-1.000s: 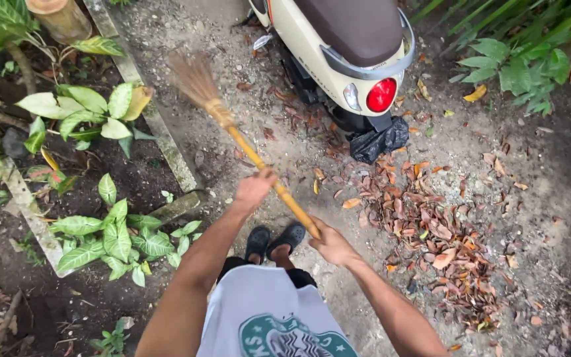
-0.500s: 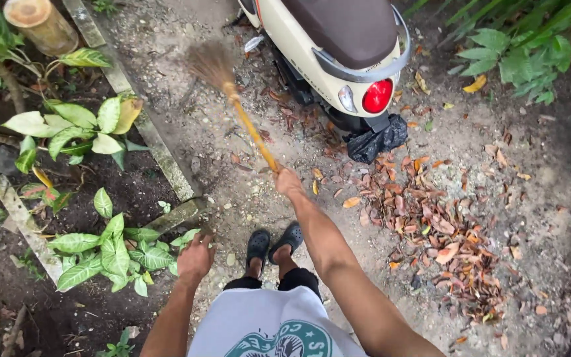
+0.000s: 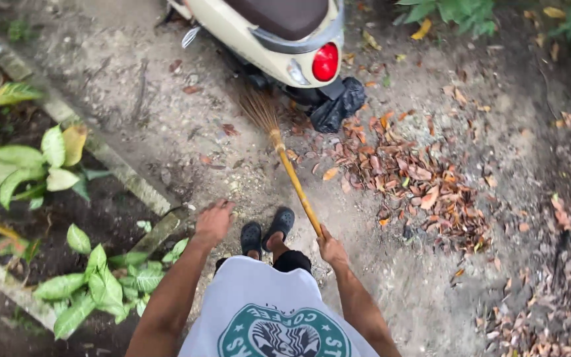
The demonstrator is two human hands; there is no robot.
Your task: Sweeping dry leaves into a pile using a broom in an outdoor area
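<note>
One hand works: the right hand [image 3: 330,248] is clamped on the broom [image 3: 290,168] handle's end, bristles on the ground beside the scooter [image 3: 279,33], near the leaves [image 3: 418,182]. Left hand [image 3: 214,221] hangs spread, empty, as counterbalance.

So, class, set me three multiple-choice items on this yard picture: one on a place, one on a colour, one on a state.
1. Where is the pile of dry leaves?
A. right of the broom
B. in the planted bed
C. on the scooter seat

2. What colour is the scooter tail light?
A. blue
B. red
C. green

3. What is the left hand doing?
A. gripping the broom
B. holding a leaf
C. hanging free, empty

Key: 1 A, the leaves lie right of the handle; 2 B, the lamp shows red; 3 C, only the right hand grips the handle.
</note>
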